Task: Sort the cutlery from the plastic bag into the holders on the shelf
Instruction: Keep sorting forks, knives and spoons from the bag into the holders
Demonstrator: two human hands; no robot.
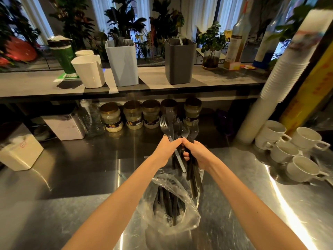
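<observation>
My left hand [166,150] and my right hand [195,154] both grip a bunch of black plastic forks [177,128], tines up, above the steel counter. The fork handles hang down toward a clear plastic bag [187,210] that lies open below my hands with more black cutlery [169,204] inside. On the shelf behind stand three holders: a white one [89,72], a light blue one [123,64] with dark cutlery in it, and a dark grey one [179,62] with a piece sticking out.
Under the shelf stands a row of jars [133,115], a water bottle [91,120] and white boxes [19,150]. White mugs [292,150] and a tall stack of paper cups [281,74] crowd the right. Bottles and plants line the shelf's back.
</observation>
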